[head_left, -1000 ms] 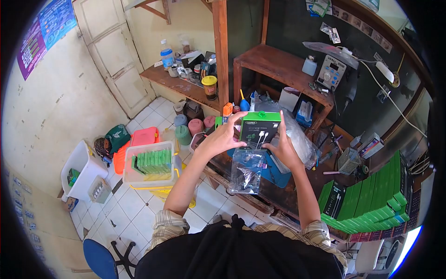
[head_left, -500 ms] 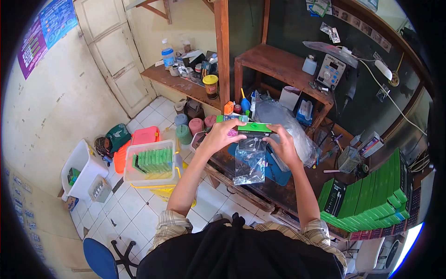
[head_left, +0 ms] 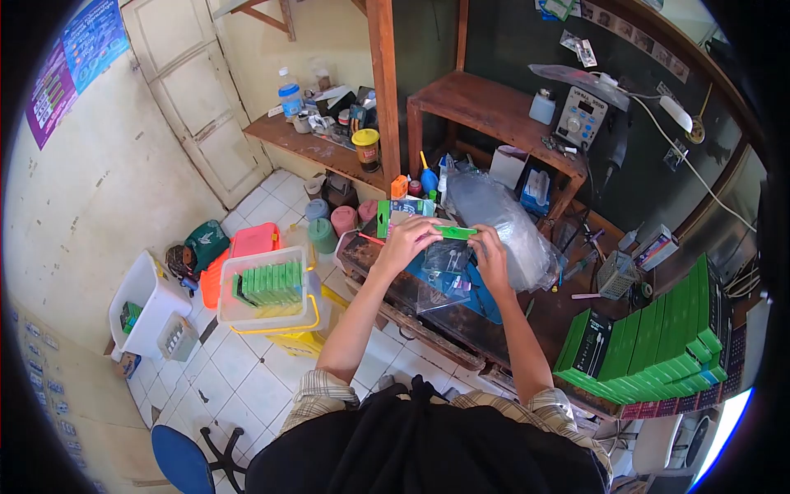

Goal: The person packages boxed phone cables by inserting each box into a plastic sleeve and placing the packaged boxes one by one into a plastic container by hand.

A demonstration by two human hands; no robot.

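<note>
My left hand (head_left: 409, 243) grips the left end of a small green and black box (head_left: 455, 233), its thumb and fingers closed. The other end sits between the fingers and thumb of my right hand (head_left: 492, 257). A clear plastic bag (head_left: 440, 298) hangs below the box, around its lower part as far as I can see. Through the plastic shows a black face with a small white picture. Behind my left hand stands a green-edged package (head_left: 384, 218). A blue mat (head_left: 485, 306) lies under the bag on the dark wooden desk (head_left: 527, 329).
Stacked green boxes (head_left: 650, 346) fill the desk's right side. A large bundle of clear plastic (head_left: 506, 222) lies behind my hands, near a wire basket (head_left: 615, 278). On the left, a clear tub (head_left: 267, 317) holds several green boxes. A blue chair (head_left: 179, 461) stands behind it.
The box has tipped so its green edge shows more and its black face less. The bag has swung and crumpled below it. Both hands have come slightly lower, still holding the box.
</note>
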